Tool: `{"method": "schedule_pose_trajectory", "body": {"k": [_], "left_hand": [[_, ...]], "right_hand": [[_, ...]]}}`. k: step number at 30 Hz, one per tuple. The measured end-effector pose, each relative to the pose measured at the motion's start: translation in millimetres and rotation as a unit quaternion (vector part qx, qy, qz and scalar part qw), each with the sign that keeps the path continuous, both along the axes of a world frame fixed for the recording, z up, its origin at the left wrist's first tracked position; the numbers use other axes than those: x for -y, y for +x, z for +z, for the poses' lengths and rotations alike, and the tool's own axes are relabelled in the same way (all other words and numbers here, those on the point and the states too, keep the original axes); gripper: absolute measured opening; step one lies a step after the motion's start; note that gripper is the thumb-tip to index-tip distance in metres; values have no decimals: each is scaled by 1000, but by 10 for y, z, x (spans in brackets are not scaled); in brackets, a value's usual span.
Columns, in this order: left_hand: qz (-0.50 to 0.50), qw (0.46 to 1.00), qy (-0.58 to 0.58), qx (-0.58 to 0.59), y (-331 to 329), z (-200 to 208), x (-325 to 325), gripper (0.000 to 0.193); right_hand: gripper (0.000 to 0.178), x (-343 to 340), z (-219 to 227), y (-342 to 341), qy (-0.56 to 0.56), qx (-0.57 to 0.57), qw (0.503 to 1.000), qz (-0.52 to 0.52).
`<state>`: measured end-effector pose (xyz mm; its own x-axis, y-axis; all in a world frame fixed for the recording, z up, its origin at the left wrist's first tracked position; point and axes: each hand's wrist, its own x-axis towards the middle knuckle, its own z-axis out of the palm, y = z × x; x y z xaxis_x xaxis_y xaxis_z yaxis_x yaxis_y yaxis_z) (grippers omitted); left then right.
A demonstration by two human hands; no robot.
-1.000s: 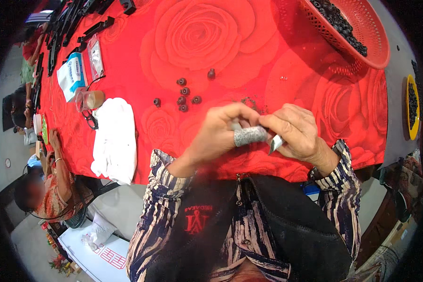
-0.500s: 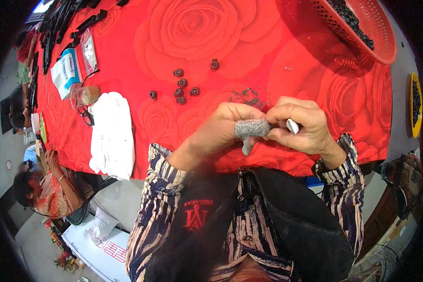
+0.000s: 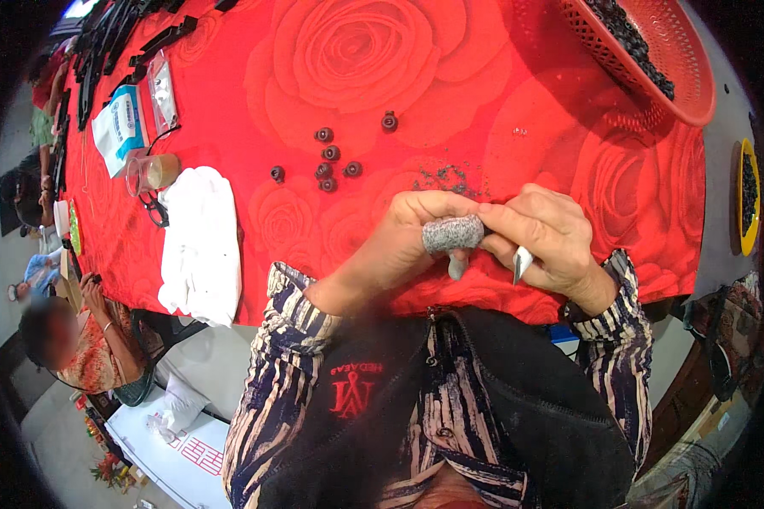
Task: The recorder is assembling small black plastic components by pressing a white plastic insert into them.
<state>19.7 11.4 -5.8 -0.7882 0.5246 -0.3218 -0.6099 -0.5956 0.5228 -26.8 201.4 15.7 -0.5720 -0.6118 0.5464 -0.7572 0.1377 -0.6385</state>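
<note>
My left hand (image 3: 399, 233) is closed in a pinch, with a grey knitted finger cover (image 3: 452, 233) on one finger. Whatever it pinches is hidden by the fingers. My right hand (image 3: 543, 233) meets it at the fingertips and grips a slim tool with a white end (image 3: 523, 261) poking out below the palm; its working end is hidden. Just beyond the hands, black shavings (image 3: 450, 176) are scattered on the red rose-patterned cloth (image 3: 348, 51). Several small dark round parts (image 3: 329, 153) lie further left, apart from both hands.
A red plastic basket (image 3: 683, 93) of black parts stands at the far right, with a yellow tray (image 3: 749, 199) beyond the table edge. On the left are white cloth (image 3: 199, 246), scissors (image 3: 154, 209), a cup (image 3: 161, 171) and a packet (image 3: 119, 127). Another person (image 3: 93, 339) sits left.
My right hand has turned, its fingers now reaching more over the left fingertips. The white tool end has swung to point lower. The left hand has barely moved.
</note>
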Motion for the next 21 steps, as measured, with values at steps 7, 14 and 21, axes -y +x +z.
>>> {"method": "schedule_pose_trajectory", "body": {"k": [7, 14, 21], "left_hand": [[6, 1000, 17, 12, 4, 28, -21, 22], [-52, 998, 43, 11, -64, -12, 43, 21], [-19, 999, 7, -29, -34, -11, 42, 17]], "right_hand": [[37, -46, 31, 38, 25, -85, 996, -7], [35, -21, -22, 43, -2, -78, 997, -3], [32, 22, -48, 62, -15, -76, 997, -27]]}}
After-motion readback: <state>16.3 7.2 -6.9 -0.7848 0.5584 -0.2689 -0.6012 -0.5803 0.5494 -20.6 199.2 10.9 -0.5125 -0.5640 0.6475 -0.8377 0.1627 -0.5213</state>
